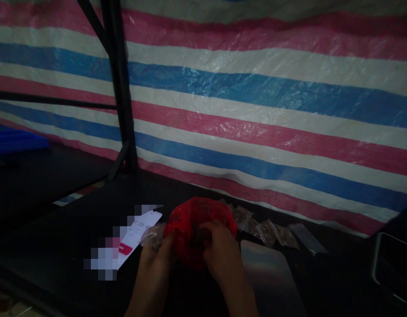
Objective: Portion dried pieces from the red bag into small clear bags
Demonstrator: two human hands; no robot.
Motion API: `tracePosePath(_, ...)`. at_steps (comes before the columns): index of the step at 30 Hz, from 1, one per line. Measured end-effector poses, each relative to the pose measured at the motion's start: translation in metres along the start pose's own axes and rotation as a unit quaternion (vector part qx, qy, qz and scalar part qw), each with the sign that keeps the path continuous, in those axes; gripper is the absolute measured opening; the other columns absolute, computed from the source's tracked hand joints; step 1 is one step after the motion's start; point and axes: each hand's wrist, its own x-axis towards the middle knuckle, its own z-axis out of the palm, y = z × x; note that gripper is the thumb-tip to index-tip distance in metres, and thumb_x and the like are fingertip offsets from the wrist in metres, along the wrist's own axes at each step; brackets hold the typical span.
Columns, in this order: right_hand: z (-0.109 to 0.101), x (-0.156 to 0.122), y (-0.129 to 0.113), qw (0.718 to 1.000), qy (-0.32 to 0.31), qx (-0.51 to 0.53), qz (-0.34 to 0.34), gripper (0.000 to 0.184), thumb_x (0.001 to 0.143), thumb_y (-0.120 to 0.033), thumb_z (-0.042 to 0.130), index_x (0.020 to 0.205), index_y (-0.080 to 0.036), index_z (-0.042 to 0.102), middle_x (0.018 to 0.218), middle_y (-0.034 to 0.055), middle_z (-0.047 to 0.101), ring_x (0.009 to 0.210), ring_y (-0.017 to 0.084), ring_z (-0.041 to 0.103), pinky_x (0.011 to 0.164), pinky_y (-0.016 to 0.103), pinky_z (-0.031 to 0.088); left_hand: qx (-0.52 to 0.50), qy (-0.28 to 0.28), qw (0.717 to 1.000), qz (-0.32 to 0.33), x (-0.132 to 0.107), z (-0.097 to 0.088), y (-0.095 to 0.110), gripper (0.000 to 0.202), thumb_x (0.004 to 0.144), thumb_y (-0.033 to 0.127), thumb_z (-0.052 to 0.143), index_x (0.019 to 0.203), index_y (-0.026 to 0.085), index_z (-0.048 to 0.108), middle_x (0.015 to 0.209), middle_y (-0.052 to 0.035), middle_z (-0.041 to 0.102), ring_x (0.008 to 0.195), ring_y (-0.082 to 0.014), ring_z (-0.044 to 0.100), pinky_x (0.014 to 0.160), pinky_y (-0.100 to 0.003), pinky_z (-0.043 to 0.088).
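Observation:
A red plastic bag [203,207] stands with its mouth open on the dark table in front of me. Dark contents inside it are too dim to make out. My left hand [159,257] is at the bag's left side, closed on a small clear plastic bag [153,235]. My right hand [221,248] reaches over the right rim, its fingers curled inside the red bag. What these fingers hold, if anything, is hidden. Behind and to the right lie several small clear bags [269,231] with brownish bits in them.
A lit phone [139,235], partly blurred out, lies at the left. A flat silvery panel [269,273] is by my right forearm. A flat clear bag [307,237] and a pale-rimmed tray [375,259] are farther right. A dark metal post [122,97] rises before striped sheeting [256,123].

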Motion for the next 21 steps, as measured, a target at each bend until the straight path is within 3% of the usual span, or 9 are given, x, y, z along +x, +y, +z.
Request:
tracePosePath(5,0.005,0.000,0.005,0.998,0.003,0.065,-0.014,0.056,0.073,0.007,0.058,0.116,-0.022,0.080,0.125,0.0083,0.078,0.124,0.030,0.069,0.109,0.044,0.050,-0.027,0.004,1.000,-0.009,0.002,0.004,0.006,0.040,0.057,0.038,0.083,0.088,0.022,0.065,0.077,0.0039,0.071,0.062,-0.0155,0.065,0.054,-0.026,0.055)
tracePosePath(8,0.005,0.001,0.011,0.993,0.009,0.116,0.001,0.057,0.074,0.006,0.059,0.118,-0.023,0.079,0.124,0.0059,0.079,0.121,0.026,0.071,0.107,0.039,0.052,-0.010,0.000,1.000,-0.006,0.003,0.004,0.010,0.041,0.058,0.039,0.085,0.089,0.023,0.063,0.074,0.0040,0.069,0.063,-0.0173,0.066,0.054,-0.027,0.054)
tracePosePath(11,-0.001,0.003,0.016,0.981,-0.001,0.196,0.006,0.052,0.077,0.003,0.059,0.117,-0.023,0.078,0.122,0.0042,0.081,0.121,0.024,0.072,0.109,0.038,0.050,0.093,-0.019,0.994,0.059,0.006,0.000,0.004,0.046,0.067,0.046,0.082,0.102,0.023,0.063,0.083,0.0001,0.073,0.074,-0.0236,0.072,0.063,-0.033,0.058)
tracePosePath(14,-0.010,0.004,0.016,0.969,0.001,0.245,-0.014,0.048,0.077,0.002,0.061,0.116,-0.022,0.077,0.121,0.0045,0.080,0.120,0.024,0.072,0.112,0.040,0.047,0.194,-0.052,0.970,0.137,0.012,-0.006,-0.007,0.040,0.074,0.053,0.075,0.099,0.024,0.063,0.088,-0.0026,0.074,0.081,-0.0267,0.072,0.072,-0.038,0.059)
tracePosePath(17,-0.021,0.000,0.010,0.956,0.003,0.287,-0.057,0.048,0.078,0.001,0.060,0.117,-0.023,0.075,0.123,0.0029,0.079,0.121,0.022,0.070,0.111,0.038,0.048,0.232,-0.069,0.958,0.156,0.015,-0.012,-0.013,0.032,0.076,0.051,0.075,0.093,0.024,0.068,0.089,-0.0043,0.073,0.084,-0.0283,0.069,0.072,-0.038,0.056)
tracePosePath(21,-0.032,-0.013,-0.010,0.949,-0.041,0.302,-0.080,0.048,0.081,0.000,0.060,0.118,-0.026,0.074,0.122,-0.0005,0.079,0.119,0.019,0.071,0.106,0.034,0.050,0.270,-0.097,0.943,0.169,0.013,-0.016,-0.008,0.025,0.083,0.049,0.072,0.092,0.026,0.072,0.091,-0.0052,0.073,0.084,-0.0286,0.068,0.072,-0.037,0.054)
